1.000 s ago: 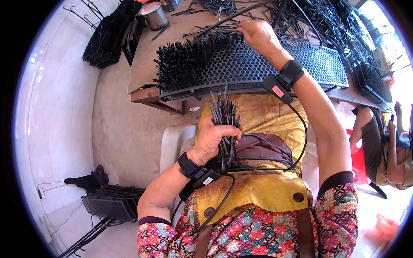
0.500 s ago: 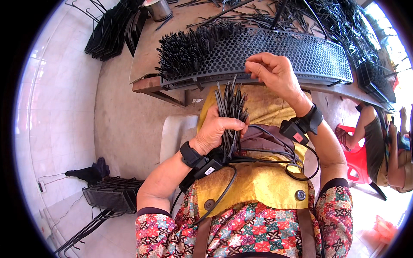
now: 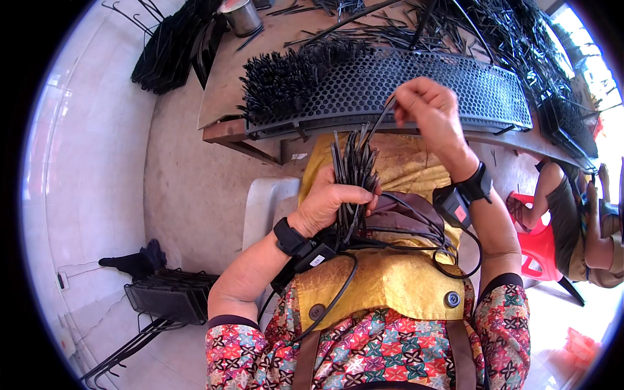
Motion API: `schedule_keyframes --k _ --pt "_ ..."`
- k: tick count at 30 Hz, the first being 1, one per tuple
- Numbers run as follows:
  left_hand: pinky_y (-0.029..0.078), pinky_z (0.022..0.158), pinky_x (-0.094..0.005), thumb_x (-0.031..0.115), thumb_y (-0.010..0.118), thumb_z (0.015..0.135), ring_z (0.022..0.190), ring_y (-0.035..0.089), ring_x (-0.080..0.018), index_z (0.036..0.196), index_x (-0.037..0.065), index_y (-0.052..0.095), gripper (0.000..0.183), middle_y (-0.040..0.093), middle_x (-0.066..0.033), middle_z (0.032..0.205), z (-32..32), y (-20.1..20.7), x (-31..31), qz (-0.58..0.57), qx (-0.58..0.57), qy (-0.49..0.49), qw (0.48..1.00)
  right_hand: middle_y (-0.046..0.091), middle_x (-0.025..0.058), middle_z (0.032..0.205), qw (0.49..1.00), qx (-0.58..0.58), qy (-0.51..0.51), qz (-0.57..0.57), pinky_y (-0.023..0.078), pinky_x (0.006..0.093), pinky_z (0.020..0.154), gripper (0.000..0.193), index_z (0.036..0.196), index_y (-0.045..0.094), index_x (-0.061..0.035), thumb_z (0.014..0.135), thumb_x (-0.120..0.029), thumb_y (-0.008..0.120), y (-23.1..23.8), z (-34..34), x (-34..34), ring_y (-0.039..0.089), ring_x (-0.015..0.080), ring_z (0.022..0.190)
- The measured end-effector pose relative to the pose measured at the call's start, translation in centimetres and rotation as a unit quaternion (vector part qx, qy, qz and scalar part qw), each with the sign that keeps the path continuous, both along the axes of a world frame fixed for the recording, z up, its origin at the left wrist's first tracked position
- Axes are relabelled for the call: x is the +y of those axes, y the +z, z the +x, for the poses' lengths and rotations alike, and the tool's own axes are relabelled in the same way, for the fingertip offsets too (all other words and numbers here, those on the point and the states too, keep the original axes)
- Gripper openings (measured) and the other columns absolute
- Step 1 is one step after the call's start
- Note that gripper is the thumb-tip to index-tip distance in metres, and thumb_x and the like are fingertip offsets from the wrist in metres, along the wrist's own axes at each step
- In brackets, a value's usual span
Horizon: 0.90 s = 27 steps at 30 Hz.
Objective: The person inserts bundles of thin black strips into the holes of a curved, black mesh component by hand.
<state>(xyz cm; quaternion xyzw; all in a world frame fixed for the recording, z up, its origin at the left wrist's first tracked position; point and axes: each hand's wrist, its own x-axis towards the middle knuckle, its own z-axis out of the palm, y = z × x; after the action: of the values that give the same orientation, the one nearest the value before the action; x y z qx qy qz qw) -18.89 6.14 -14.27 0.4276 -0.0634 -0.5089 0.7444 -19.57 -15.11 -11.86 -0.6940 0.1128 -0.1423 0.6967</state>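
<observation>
My left hand (image 3: pixel 333 200) is closed round a bundle of thin black sticks (image 3: pixel 356 162), held upright above my lap. Above and to its right, my right hand (image 3: pixel 430 107) pinches the upper end of a single black stick (image 3: pixel 382 121), whose lower end reaches down to the top of the bundle. Beyond both hands, a black perforated rack (image 3: pixel 416 81) with many round holes lies along the table's near edge. Its left part is thickly filled with similar upright black sticks (image 3: pixel 276 88); the holes farther right show bare.
Loose black sticks lie heaped across the table (image 3: pixel 224 84) behind the rack. A metal can (image 3: pixel 240 17) stands at the back left. Black racks (image 3: pixel 172 296) sit low at the left. A person (image 3: pixel 562 201) sits on a red chair (image 3: pixel 536 244) at the right.
My right hand has shifted slightly right, and a stick now shows in its fingers, angled out from the bundle top. My left hand keeps its hold with little movement.
</observation>
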Motion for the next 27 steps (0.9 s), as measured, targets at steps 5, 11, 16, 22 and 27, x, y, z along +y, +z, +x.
schedule_keyframes --k 5,11,16,22,27 --pt "0.05 0.058 -0.028 -0.003 0.061 0.07 0.065 0.06 -0.0165 0.102 -0.003 0.055 0.033 0.062 -0.0099 0.081 0.1 -0.4 0.0 0.007 0.0 -0.007 1.0 0.062 0.0029 0.066 0.961 -0.127 -0.18 -0.166 0.046 0.0192 0.05 0.012 0.084 0.062 0.0012 0.088 -0.01 0.06 0.7 3.5 -2.9 0.057 0.0062 0.056" --pt "0.05 0.058 -0.0312 -0.001 0.062 0.065 0.065 0.059 -0.02 0.126 0.001 0.043 0.064 0.062 -0.0122 0.081 0.3 -0.5 0.0 0.014 0.005 -0.011 1.0 0.061 0.0032 0.062 0.92 -0.249 -0.198 -0.229 0.046 0.0217 0.051 0.008 0.083 0.062 -0.0013 0.086 -0.009 0.062 -0.3 8.5 -3.1 0.057 0.0068 0.055" --pt "0.049 0.057 -0.0285 -0.003 0.06 0.069 0.063 0.058 -0.0164 0.113 -0.002 0.051 0.044 0.061 -0.01 0.08 0.2 -0.5 0.0 -0.01 0.001 -0.008 1.0 0.059 0.0075 0.059 0.897 -0.246 -0.198 -0.31 0.046 0.0248 0.051 0.008 0.083 0.06 -0.0011 0.085 -0.009 0.062 -1.8 10.3 -3.2 0.057 0.0092 0.053" --pt "0.049 0.056 -0.0283 -0.004 0.06 0.069 0.062 0.058 -0.0165 0.114 -0.003 0.05 0.046 0.061 -0.0099 0.079 0.2 -0.7 -0.1 -0.01 -0.008 -0.007 1.0 0.059 0.0173 0.067 0.842 -0.233 -0.11 -0.475 0.047 0.0363 0.056 0.013 0.083 0.061 -0.0028 0.083 -0.015 0.062 -1.6 10.8 -3.6 0.058 0.0348 0.061" --pt "0.05 0.056 -0.0287 -0.006 0.062 0.068 0.063 0.059 -0.0172 0.123 -0.002 0.045 0.057 0.061 -0.011 0.079 0.2 -0.5 -0.3 -0.005 0.018 -0.009 1.0 0.061 0.0183 0.071 0.785 -0.189 -0.069 -0.586 0.048 0.0432 0.061 0.015 0.083 0.063 -0.0051 0.082 -0.02 0.06 -0.9 12.9 -4.5 0.059 0.0378 0.068"
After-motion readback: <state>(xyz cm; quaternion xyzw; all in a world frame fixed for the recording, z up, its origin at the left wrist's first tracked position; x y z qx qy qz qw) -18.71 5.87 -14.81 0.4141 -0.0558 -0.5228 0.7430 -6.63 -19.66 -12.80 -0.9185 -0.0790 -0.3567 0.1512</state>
